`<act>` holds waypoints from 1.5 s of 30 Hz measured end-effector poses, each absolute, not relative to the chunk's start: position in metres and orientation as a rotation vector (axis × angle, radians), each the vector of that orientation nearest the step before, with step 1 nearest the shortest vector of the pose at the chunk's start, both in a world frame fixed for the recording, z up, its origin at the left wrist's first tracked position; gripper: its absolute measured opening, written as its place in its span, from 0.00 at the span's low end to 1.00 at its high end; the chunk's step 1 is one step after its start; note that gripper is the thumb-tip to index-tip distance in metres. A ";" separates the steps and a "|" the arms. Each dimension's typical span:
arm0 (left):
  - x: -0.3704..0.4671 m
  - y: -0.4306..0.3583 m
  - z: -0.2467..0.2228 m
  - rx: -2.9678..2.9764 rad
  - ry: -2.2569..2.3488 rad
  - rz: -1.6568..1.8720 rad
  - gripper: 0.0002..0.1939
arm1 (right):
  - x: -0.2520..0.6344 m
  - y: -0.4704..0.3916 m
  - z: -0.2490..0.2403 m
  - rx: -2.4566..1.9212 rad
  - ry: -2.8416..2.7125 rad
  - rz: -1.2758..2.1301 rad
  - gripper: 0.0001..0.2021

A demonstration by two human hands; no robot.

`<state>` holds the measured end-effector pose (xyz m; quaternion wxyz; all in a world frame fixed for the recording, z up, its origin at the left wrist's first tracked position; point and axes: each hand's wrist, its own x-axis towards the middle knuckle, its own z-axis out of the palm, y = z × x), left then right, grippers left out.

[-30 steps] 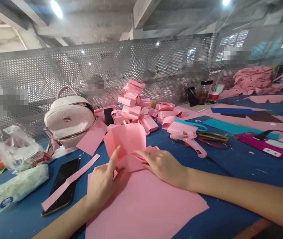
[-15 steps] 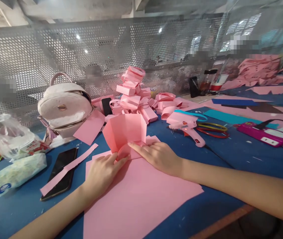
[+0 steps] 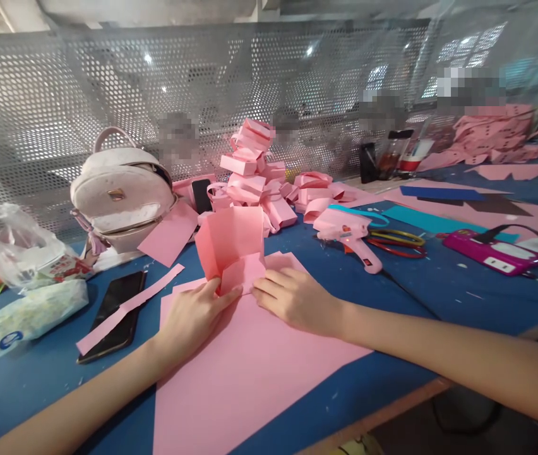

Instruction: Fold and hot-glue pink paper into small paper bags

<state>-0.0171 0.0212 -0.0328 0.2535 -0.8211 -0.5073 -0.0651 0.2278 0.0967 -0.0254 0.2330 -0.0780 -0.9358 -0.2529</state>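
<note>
Standing creased, pink panelled paper (image 3: 240,237) is pinched in left grip (image 3: 196,311); right grip (image 3: 297,300) unclear.

Folded pink paper piece (image 3: 238,234) matches the flat pink paper sheets (image 3: 245,379), long magenta power strip (image 3: 472,251) really pops, grey metal screen (image 3: 221,82)'s all dotty.

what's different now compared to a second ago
The left hand's raised forefinger has come down to the lower left of the folded paper. The right hand's fingers have drawn back to the lower right of the front flap, which was bowed and now looks flatter. Nothing else was visibly picked up. The phone, strip, glue gun and bag stayed put.
</note>
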 end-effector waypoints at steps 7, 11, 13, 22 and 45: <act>-0.016 0.019 -0.033 -2.222 -1.320 -0.212 0.27 | 0.223 0.094 -0.028 -0.233 -2.649 -0.626 0.12; -0.012 0.013 -0.033 -2.230 -1.253 -0.243 0.24 | 0.222 0.092 -0.025 -0.263 -2.723 -0.626 0.12; -0.010 0.010 -0.033 -2.236 -1.227 -0.256 0.22 | 0.221 0.092 -0.023 -0.275 -2.747 -0.634 0.12; -0.007 0.011 -0.028 -2.409 -1.325 -0.495 0.18 | 0.222 0.096 -0.024 -0.278 -2.730 -0.561 0.09; -0.005 0.005 -0.012 -2.422 -1.876 -1.679 0.11 | 0.233 0.103 -0.007 -0.332 -2.369 -0.328 0.12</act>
